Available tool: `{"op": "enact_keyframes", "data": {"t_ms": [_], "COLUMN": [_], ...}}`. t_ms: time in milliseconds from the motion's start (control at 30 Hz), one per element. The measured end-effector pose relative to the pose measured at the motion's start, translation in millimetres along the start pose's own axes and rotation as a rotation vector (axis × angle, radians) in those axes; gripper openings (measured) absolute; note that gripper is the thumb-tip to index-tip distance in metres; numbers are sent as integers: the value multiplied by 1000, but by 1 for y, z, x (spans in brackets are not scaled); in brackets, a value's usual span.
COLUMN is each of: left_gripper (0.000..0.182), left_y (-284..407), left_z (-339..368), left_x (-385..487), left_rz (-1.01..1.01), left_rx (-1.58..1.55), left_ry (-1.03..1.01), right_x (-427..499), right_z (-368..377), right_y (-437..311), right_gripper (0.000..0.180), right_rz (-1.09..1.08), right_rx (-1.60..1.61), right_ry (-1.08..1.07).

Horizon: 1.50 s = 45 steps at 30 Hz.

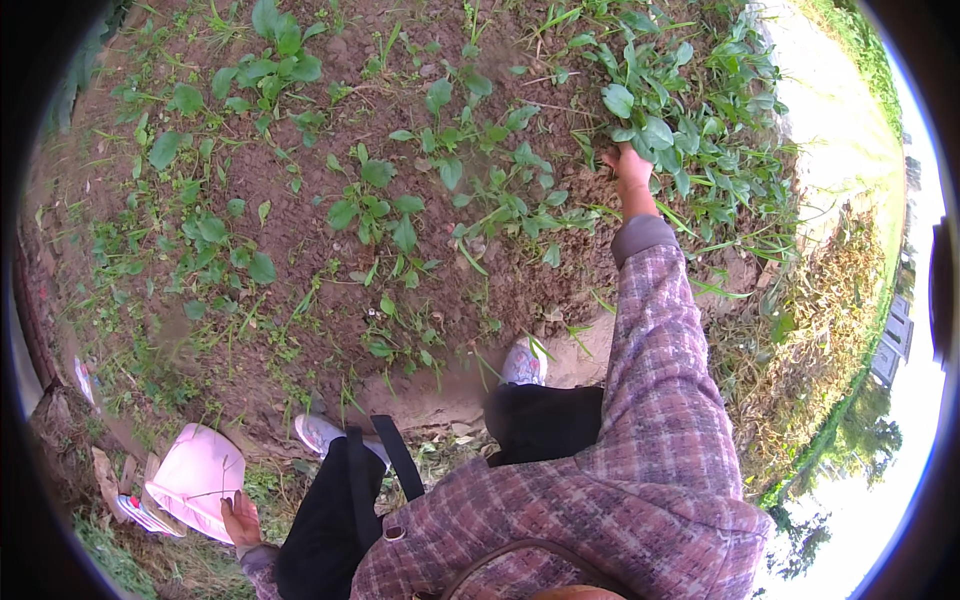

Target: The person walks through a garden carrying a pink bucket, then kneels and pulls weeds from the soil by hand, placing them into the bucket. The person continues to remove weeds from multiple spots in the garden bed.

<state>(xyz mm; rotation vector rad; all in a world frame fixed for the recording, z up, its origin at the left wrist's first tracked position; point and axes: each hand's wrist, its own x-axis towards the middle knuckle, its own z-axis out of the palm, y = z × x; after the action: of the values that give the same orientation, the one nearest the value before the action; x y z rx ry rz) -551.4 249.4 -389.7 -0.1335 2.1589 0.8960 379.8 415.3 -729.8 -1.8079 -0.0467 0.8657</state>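
My right hand (630, 166) reaches out into a dense clump of broad-leaved green plants (694, 142). It closes around the lower part of some leaves, which partly cover the fingers. My left hand (241, 519) hangs low on the left, at the side of a pale pink bucket-like container (196, 469) that leans over on the ground. Thin dark stems or wires show by its fingertips, against the pink surface. Whether the fingers grip them is unclear.
Smaller leafy plants (371, 202) and weeds grow across the brown soil (300, 202). A striped object (146, 516) lies beside the pink container. Dry plant litter (810, 345) and a pale paved strip (832, 112) border the right side. My shoes (525, 364) stand at the soil's near edge.
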Motion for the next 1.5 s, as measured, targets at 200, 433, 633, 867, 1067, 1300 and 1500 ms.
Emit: {"op": "enact_keyframes", "data": {"t_ms": [200, 433, 633, 867, 1067, 1300, 1500], "left_gripper": [50, 52, 51, 45, 37, 40, 44], "left_y": [1, 7, 7, 2, -6, -6, 1], "left_z": [7, 23, 26, 23, 22, 26, 42], "left_x": [4, 4, 5, -4, -11, -14, -8], "left_rz": [-7, 6, -4, 15, 27, 26, 24], "left_rx": [11, 38, 51, 79, 71, 109, 150], "left_ry": [-56, -85, -119, -134, -109, -110, -142], "right_x": [-6, -11, 0, 3, 7, -29, -64], "right_z": [-35, -55, -31, 11, 20, -14, -10], "right_y": [-33, -19, 5, 6, 3, -15, -12], "right_gripper": [27, 24, 36, 44, 47, 30, 40], "right_rz": [101, 176, -19, -417, -532, 112, 72], "right_rx": [517, 380, -524, -1419, -1338, -17, -685], "right_ry": [100, -77, -51, 92, 156, -241, -552]}}
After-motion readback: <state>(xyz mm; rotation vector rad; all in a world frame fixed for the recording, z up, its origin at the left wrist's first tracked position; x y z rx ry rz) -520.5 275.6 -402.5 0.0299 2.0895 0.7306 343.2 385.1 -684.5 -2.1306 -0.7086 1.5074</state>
